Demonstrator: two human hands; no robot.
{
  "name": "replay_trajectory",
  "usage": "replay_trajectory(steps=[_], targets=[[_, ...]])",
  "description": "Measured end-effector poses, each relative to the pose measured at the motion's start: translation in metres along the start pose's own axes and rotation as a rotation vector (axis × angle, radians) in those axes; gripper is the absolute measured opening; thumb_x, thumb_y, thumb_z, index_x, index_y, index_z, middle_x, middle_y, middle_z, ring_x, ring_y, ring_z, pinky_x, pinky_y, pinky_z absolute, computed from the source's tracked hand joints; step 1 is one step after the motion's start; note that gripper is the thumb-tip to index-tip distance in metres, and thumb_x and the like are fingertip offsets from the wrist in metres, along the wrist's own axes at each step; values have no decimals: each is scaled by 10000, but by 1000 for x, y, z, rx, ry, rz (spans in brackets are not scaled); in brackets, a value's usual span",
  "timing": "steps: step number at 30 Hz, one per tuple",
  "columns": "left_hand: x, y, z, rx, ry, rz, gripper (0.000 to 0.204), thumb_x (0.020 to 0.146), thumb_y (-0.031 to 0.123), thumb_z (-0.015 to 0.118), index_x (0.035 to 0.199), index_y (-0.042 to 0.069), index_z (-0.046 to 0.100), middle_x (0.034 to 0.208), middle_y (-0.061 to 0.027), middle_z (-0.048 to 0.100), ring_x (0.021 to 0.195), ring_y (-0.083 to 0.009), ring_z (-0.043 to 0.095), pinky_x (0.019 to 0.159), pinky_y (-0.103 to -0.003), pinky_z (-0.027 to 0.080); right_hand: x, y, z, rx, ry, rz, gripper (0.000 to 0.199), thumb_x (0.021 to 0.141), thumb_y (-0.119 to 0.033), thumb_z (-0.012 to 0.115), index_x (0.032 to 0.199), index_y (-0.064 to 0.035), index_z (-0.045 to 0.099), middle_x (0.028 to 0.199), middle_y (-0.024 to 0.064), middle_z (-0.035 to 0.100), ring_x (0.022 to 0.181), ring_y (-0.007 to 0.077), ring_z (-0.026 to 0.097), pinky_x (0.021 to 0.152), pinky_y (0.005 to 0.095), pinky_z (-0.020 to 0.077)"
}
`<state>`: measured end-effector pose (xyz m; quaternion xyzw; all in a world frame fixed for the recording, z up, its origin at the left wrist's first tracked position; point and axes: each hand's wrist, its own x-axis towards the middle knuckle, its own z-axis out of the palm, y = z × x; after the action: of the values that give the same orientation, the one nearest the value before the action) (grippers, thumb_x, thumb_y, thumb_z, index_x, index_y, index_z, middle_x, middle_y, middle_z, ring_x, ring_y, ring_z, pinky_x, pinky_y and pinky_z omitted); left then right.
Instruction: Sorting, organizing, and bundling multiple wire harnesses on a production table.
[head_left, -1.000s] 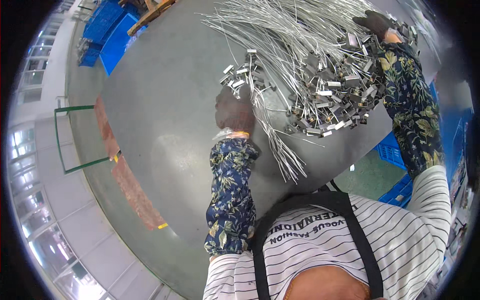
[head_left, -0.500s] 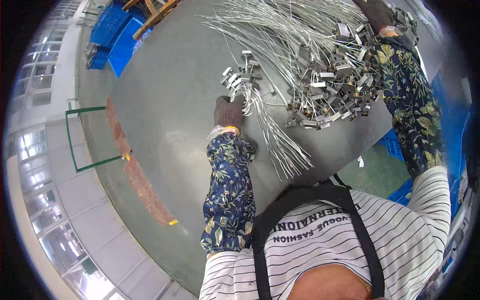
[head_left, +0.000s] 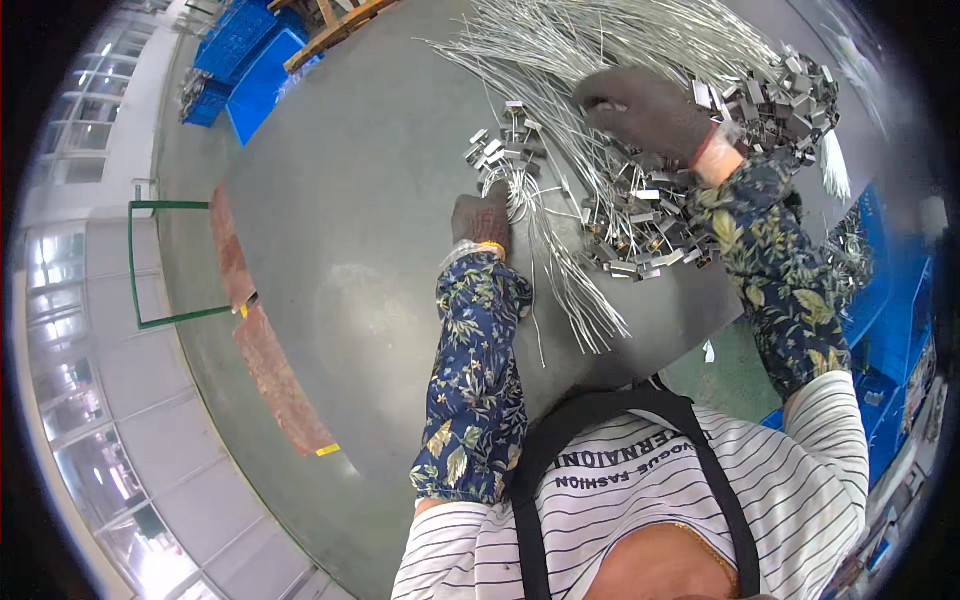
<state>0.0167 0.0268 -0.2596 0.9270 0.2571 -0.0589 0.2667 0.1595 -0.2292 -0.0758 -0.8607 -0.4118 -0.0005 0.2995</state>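
Note:
My left hand [head_left: 482, 220], in a dark knitted glove, is closed round a bundle of silvery wires [head_left: 575, 290]. Small metal blocks [head_left: 510, 140] on the wires cluster just beyond its fingers, and the loose wire ends fan out over the grey table to the right. My right hand [head_left: 640, 112], gloved alike, is above the long wires of the big heap, its fingers bent but apart from the thumb. Nothing shows in its grasp. Under and beside it lies a pile of metal blocks [head_left: 650, 225] with wires attached.
The grey tabletop [head_left: 340, 220] has a curved-looking left edge with reddish-brown strips [head_left: 280, 380] beside it. Blue crates [head_left: 235, 60] stand at the far left, near a wooden frame [head_left: 335, 35]. More blue containers [head_left: 895, 300] are at the right. A green frame [head_left: 135, 265] stands at the left.
My right hand has swung left from the far right side of the heap to above the wires. The left hand keeps its hold on the wire bundle.

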Motion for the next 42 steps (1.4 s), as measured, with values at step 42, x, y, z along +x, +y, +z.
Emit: replay_trajectory(steps=[42], targets=[[-144, -64, -77, -320, 222, -415, 511, 763, 306, 695, 1128, -52, 669, 1081, -262, 694, 1024, -413, 667, 923, -443, 517, 1, -88, 169, 249, -291, 161, 586, 917, -497, 588, 1275, -33, 608, 1300, 170, 609, 1172, 354, 592, 1018, 428, 446]])
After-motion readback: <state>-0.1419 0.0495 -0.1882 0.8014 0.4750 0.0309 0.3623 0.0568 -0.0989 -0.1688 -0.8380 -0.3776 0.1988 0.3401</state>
